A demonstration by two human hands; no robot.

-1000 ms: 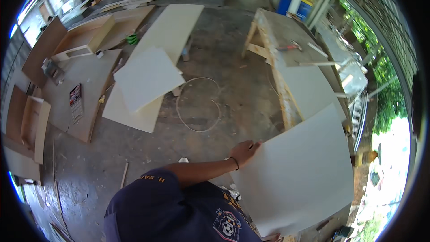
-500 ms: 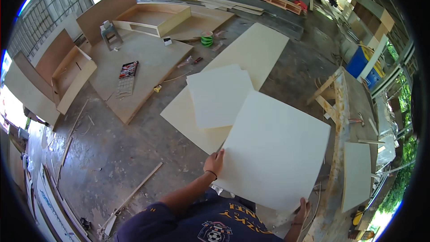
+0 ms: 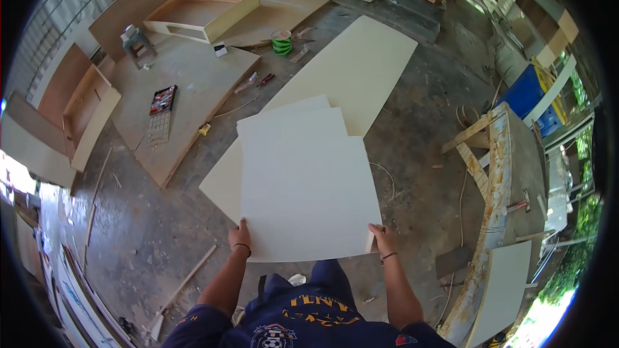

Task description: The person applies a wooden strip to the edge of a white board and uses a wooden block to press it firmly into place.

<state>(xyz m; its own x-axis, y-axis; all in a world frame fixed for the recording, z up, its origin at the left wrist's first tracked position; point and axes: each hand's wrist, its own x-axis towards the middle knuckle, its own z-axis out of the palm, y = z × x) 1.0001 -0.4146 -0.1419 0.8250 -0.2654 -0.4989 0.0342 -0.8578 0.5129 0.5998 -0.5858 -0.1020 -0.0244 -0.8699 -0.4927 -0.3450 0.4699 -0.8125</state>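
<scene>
A white square panel (image 3: 309, 200) lies in front of me, gripped at both near corners. My left hand (image 3: 240, 237) is closed on its left edge, thumb on top. My right hand (image 3: 383, 240) is closed around the right edge, where a short pale wooden strip (image 3: 370, 241) shows beside the fingers. The panel's far end overlaps other white boards (image 3: 303, 111); I cannot tell whether it rests on them. Those boards lie on a long cream sheet (image 3: 348, 58) that runs away from me across the concrete floor.
To the left, a large wooden sheet (image 3: 187, 90) holds a tool case (image 3: 161, 106), a small stool (image 3: 137, 45) and an open cabinet frame (image 3: 213, 16). At right stands a rough-edged workbench (image 3: 496, 174) with a hammer (image 3: 519, 203). A thin batten (image 3: 184, 283) lies on the floor near my left.
The panel has swung left and levelled in front of me, now covering more of the white boards. Both hands moved left with it, still gripping; my view turned slightly.
</scene>
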